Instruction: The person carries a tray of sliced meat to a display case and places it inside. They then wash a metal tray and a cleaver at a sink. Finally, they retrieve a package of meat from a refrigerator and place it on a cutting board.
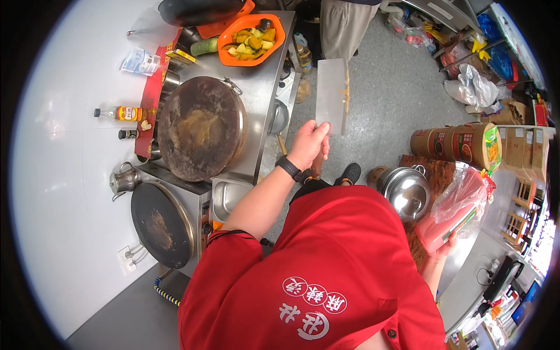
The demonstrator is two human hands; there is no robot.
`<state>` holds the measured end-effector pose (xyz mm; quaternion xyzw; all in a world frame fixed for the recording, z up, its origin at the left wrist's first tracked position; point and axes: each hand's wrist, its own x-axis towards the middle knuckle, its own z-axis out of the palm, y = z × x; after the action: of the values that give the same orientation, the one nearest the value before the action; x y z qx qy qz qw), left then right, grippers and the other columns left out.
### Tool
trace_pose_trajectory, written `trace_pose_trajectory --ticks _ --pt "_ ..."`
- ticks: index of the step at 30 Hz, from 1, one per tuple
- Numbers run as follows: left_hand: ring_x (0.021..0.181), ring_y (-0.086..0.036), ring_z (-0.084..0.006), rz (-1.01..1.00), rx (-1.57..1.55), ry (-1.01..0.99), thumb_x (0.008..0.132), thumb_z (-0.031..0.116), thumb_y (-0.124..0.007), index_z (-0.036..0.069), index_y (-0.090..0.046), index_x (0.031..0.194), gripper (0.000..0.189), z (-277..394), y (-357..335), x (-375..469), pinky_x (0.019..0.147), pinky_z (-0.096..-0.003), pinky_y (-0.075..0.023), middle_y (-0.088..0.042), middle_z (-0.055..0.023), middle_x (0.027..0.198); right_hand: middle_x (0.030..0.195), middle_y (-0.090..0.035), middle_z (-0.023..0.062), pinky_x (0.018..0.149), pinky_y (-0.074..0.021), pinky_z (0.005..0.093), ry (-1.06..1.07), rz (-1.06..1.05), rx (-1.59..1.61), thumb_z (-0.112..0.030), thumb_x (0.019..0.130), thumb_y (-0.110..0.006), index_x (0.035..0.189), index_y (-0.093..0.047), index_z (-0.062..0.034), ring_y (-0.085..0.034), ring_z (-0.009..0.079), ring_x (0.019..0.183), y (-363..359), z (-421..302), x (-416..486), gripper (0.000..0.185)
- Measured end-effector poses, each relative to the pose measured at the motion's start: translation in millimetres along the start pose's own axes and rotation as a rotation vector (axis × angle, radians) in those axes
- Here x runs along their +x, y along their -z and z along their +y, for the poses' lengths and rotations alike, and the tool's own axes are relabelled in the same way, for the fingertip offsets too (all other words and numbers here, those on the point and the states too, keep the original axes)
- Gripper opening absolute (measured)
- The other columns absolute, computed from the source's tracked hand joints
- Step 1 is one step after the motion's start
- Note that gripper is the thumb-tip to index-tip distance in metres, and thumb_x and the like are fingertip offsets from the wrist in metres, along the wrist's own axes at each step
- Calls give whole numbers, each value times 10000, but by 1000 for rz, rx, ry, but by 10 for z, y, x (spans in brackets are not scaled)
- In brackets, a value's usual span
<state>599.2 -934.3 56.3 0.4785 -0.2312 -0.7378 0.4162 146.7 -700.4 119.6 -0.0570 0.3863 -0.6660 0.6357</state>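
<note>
My left hand (308, 146), with a dark watch on the wrist, grips a cleaver (331, 98) by its handle. The broad steel blade points away from me over the floor, with yellowish bits along its right edge. At far right, my right hand (444, 249) holds a red package (448, 218) with a green label, partly wrapped in clear plastic; its contents cannot be made out. Left of the cleaver, a round wooden chopping block (201, 129) stands on the steel counter (258, 96). An orange bowl (225, 50) of cut yellow and green pieces sits beyond it.
A round black griddle (162, 225) and a steel tray (229, 199) are at left. Another person's trousered legs (345, 28) stand ahead. A lidded steel pot (404, 192) and cylindrical cartons (455, 144) are at right. Bags (472, 85) crowd the far-right shelving.
</note>
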Motion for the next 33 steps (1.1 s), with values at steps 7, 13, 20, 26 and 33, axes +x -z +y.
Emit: trace_pose_trajectory --ticks 7,13,20,26,33 --pt "568 -552 -156 132 -76 -25 1060 274 -582 126 -507 1037 168 56 499 -561 480 -334 -493 -537 -25 743 1406 -579 159 1109 -451 509 7 3 -17 -364 843 -808 1489 -439 -16 -561 343 1280 106 120 3 821" --pt "553 -558 -164 484 -87 -136 1055 272 -590 114 -526 1001 178 -92 1284 -1376 458 -323 -488 -543 -21 721 1379 -594 176 1085 -470 503 -15 -24 -34 -355 851 -811 1474 -451 -2 -582 350 1250 231 205 312 802" --pt "498 -510 -173 1141 78 -65 1036 271 -570 64 -438 992 250 -36 2128 -2071 418 -339 -448 -502 -46 690 1337 -626 179 1066 -493 510 -104 -159 -17 -345 860 -793 1436 -496 13 -611 354 1217 -92 355 628 740" --pt "502 -491 -172 1135 145 -37 1023 283 -580 63 -449 1034 257 -168 2011 -1819 417 -361 -443 -504 -52 704 1341 -628 169 1069 -497 485 -162 -241 19 -325 861 -785 1439 -498 2 -613 337 1218 -238 390 678 724" --pt "502 -526 -121 477 473 70 1019 267 -635 69 -517 1031 230 -188 719 -736 413 -294 -444 -525 -17 681 1340 -630 157 1067 -498 467 -121 -204 -17 -305 843 -791 1446 -496 -10 -613 328 1220 -171 245 502 734"
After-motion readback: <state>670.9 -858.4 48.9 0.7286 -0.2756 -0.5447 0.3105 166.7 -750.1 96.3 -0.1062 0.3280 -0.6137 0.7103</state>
